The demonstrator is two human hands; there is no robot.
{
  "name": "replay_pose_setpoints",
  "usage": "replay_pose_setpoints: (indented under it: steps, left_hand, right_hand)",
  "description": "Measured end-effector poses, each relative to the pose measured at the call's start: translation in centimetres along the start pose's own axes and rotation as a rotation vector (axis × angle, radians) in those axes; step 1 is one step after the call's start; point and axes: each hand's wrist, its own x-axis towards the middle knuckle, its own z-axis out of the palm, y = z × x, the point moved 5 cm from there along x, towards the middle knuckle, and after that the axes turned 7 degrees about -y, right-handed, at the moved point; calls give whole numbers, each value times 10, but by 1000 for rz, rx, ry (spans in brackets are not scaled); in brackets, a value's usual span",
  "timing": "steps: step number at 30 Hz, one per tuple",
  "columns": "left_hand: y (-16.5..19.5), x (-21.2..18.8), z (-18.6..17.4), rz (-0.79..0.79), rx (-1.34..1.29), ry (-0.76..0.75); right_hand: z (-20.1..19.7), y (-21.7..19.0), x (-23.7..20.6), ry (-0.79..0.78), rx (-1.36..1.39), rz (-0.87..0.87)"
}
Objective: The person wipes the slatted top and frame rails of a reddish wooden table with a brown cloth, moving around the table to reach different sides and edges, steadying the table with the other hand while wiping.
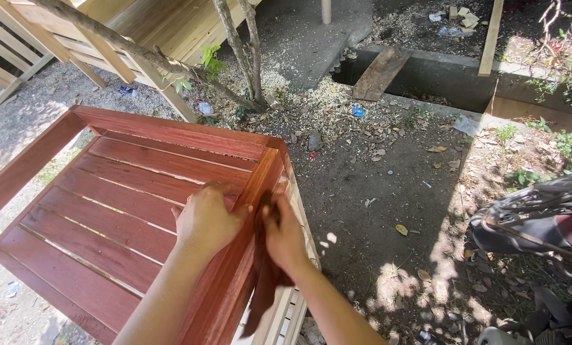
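- Looking down, you see your left hand (206, 220) lying on the red-stained wooden frame (139, 204), fingers curled over the inner edge of its right-hand rail (244, 217); it presses on the wood and clasps nothing loose.
- Your right hand (285, 237) is closed on a stain-soaked rag (265, 281), holding it against the outer face of that same rail, just beside the left hand. The dark reddish-brown rag hangs down below the hand along the frame's side.
- The frame is a slatted panel, stained red-brown, lying tilted in front of you; it fills the lower left of the view, with its near corner at your wrists.
- Pale unstained slats (292, 306) show under the frame's right edge, below the rag.
- Bare dirt ground (375, 211) strewn with wood shavings and dry leaves lies to the right.
- Unfinished pale wooden furniture (139, 32) stands at the upper left, behind a thin tree trunk (238, 48).
- A concrete ditch with a plank (380, 71) across it lies at the top.
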Motion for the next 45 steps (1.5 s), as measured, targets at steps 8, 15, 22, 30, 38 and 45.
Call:
replay_pose_setpoints:
  steps: [8, 15, 22, 30, 38, 45]
  left_hand:
    - [6, -4, 1, -96, -32, -23]
    - [0, 5, 4, -110, -58, -68]
    - [4, 6, 5, -102, 9, -20]
    - [1, 10, 5, -49, -71, -37]
    - [1, 12, 9, -81, -24, -35]
    - [0, 8, 9, -90, -48, -98]
  right_hand:
    - [-35, -13, 58, 183, -111, 88]
    - [-10, -11, -2, 1, 26, 10]
    - [-36, 17, 88, 152, 49, 95]
    - [-12, 10, 25, 4, 125, 31]
    - [-32, 8, 57, 38, -132, 87]
    - [-11, -2, -5, -127, -101, 82]
